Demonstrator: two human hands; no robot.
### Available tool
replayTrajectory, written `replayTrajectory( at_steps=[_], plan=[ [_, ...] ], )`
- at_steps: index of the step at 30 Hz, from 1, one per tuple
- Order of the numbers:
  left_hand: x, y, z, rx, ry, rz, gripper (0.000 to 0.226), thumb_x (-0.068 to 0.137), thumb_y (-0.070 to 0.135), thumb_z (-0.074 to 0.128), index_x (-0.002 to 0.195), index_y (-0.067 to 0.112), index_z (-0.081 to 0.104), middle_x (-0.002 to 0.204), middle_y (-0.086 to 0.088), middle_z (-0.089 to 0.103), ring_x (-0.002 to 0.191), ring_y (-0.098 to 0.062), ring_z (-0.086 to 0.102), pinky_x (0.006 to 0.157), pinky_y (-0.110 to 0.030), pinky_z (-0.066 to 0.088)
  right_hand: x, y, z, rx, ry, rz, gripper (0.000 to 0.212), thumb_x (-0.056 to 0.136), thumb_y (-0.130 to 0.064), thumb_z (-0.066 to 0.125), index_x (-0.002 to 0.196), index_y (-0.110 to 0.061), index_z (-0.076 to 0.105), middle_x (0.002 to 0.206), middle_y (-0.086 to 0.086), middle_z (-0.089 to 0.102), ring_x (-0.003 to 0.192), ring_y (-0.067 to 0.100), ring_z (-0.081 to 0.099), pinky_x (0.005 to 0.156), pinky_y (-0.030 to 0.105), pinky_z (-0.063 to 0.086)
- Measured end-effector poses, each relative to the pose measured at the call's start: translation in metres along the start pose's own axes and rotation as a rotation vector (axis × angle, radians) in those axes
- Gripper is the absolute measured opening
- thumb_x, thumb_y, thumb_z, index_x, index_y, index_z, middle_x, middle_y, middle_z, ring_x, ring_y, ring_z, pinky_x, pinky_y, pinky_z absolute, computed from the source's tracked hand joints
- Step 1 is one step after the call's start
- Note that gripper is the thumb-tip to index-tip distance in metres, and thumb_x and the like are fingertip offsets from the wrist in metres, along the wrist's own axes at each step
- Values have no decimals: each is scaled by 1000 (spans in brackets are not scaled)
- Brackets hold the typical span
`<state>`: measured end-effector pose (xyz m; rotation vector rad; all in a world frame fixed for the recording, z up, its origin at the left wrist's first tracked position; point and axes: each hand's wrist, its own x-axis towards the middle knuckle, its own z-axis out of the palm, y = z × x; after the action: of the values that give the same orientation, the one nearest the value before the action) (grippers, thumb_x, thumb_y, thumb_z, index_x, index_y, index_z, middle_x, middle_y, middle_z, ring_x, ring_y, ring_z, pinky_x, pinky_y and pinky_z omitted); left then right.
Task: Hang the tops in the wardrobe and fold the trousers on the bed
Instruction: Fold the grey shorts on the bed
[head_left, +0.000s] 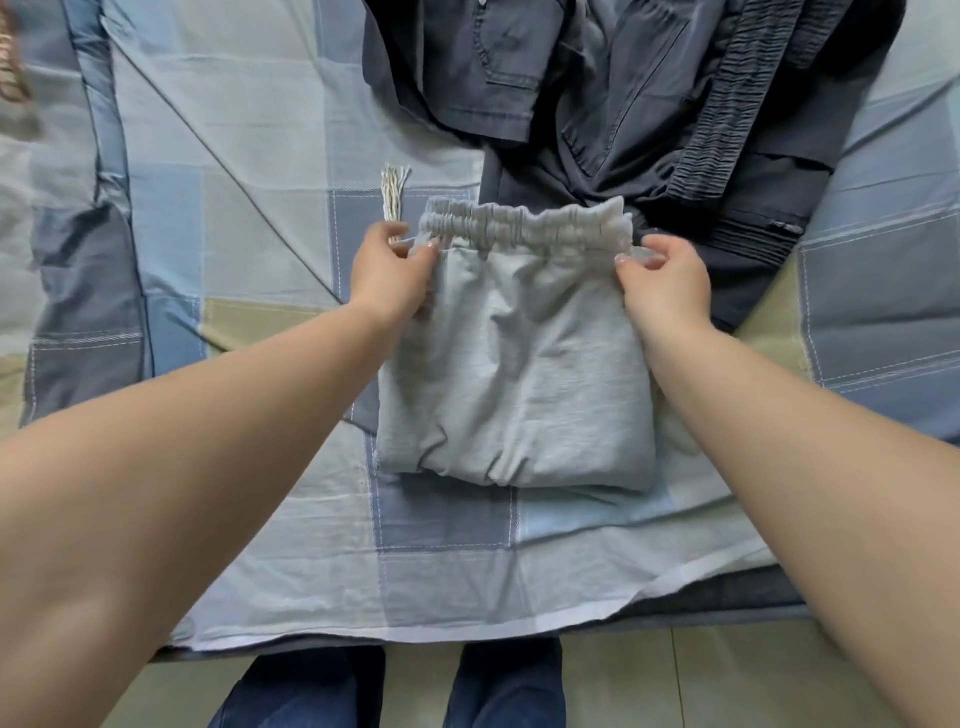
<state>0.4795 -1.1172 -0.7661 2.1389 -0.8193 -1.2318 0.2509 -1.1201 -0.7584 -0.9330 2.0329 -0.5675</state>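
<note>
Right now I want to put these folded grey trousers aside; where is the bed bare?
Bare sheet lies left of the grey trousers, past the left hand, and between them and the bed's near edge. Beyond the right hand, dark trousers crowd it.

Dark trousers (649, 93): cut off by top edge | brown object (13, 57) left of them: blurred, cropped, unidentifiable

I see grey trousers (514, 364) folded into a small square on the bed (249, 171). My left hand (392, 270) pinches the left end of the waistband (524, 228). My right hand (665, 283) pinches the right end. A white cord (396, 192) sticks out beside the left hand. Dark trousers (623, 93) lie in a heap just behind, touching the grey ones.
</note>
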Motion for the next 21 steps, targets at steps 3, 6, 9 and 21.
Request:
replayTrajectory(
  at_steps=[3, 6, 9, 21],
  plan=[
    [-21, -3, 1, 256, 189, 325, 25, 88, 21, 59, 111, 15, 50, 114, -1, 43, 96, -20, 53, 91, -32, 44, -26, -3, 4, -16, 146, -205, 26, 88, -12, 55, 113, -11, 57, 113, 7, 52, 81, 8, 51, 75, 8, 34],
    [-55, -19, 13, 486, 3, 754, 27, 85, 15, 59, 111, 10, 57, 117, -8, 51, 112, -27, 50, 99, -42, 39, -69, 9, 19, -250, -58, -620, 28, 84, -6, 55, 111, -7, 61, 117, 12, 52, 110, 24, 51, 100, 27, 34],
    [-65, -46, 28, 843, -169, 906, 61, 84, 22, 61, 139, 5, 43, 149, -18, 35, 140, -34, 28, 114, -50, 19, -81, 31, 37, -692, -265, -786, 59, 87, -20, 55, 142, -10, 38, 154, 14, 24, 144, 28, 18, 117, 46, 9],
    [-32, -90, -11, 1332, -222, 791, 79, 86, 69, 15, 152, 25, 13, 160, -11, 8, 147, -26, 3, 117, -48, -3, -40, 97, -1, -1101, -338, -599, 74, 89, -62, 33, 151, -32, 4, 160, 4, -5, 147, 20, -8, 116, 52, 1]
  ],
)
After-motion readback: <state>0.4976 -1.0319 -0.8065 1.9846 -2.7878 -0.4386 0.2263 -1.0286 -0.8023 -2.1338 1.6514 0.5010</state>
